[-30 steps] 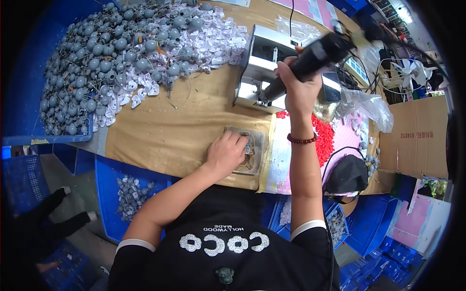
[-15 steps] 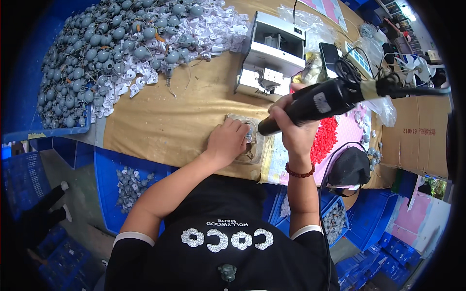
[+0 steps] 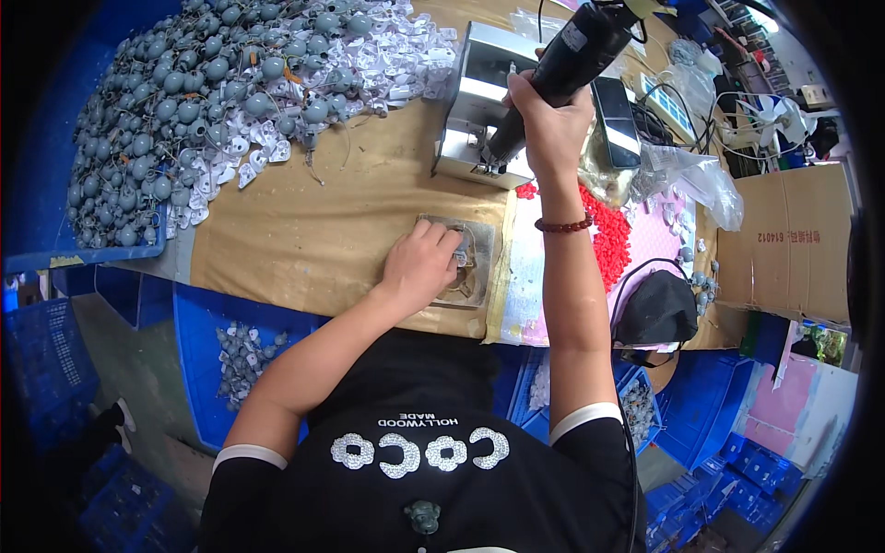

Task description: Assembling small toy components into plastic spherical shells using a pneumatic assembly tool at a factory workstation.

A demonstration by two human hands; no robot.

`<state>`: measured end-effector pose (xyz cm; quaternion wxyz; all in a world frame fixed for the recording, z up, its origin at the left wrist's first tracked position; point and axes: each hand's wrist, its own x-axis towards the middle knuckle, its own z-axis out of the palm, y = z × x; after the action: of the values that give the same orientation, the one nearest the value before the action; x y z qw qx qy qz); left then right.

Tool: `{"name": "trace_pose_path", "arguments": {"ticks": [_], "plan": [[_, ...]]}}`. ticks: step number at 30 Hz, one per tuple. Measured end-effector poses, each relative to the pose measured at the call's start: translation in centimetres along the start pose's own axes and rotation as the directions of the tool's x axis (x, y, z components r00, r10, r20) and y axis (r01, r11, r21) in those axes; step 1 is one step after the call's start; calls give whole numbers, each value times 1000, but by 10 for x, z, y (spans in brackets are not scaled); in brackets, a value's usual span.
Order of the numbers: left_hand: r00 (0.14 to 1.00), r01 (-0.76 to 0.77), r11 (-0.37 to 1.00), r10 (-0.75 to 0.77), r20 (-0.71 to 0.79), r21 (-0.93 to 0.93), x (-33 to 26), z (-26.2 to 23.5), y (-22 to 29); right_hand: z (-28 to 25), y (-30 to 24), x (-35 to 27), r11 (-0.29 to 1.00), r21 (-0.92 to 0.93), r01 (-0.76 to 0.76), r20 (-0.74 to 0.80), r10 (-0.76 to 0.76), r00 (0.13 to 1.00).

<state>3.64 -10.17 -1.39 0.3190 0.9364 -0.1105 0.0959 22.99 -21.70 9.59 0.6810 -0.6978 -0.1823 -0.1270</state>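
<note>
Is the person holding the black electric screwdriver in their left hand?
No, the right hand grips the black electric screwdriver, its tip at the silver machine.

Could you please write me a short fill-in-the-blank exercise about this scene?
1. The right hand grips a handheld tool whose body is ____ in colour.
2. The fingers reaching onto the flat square fixture belong to the ____ hand.
3. The small loose parts heaped beside the right forearm are ____.
4. The beaded bracelet is worn on the ____ wrist.

Missing words: black; left; red; right.
</note>
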Motion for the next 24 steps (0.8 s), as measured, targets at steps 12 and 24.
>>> {"name": "trace_pose_path", "arguments": {"ticks": [12, 24], "plan": [[998, -39, 999, 40, -41, 14, 1, 1, -2, -12, -50, -113, 934, 184, -308, 176, 277, 945], [1000, -26, 1000, 26, 2, 7, 1, -2, -1, -21, -28, -140, 977, 139, -162, 260, 122, 958]]}}
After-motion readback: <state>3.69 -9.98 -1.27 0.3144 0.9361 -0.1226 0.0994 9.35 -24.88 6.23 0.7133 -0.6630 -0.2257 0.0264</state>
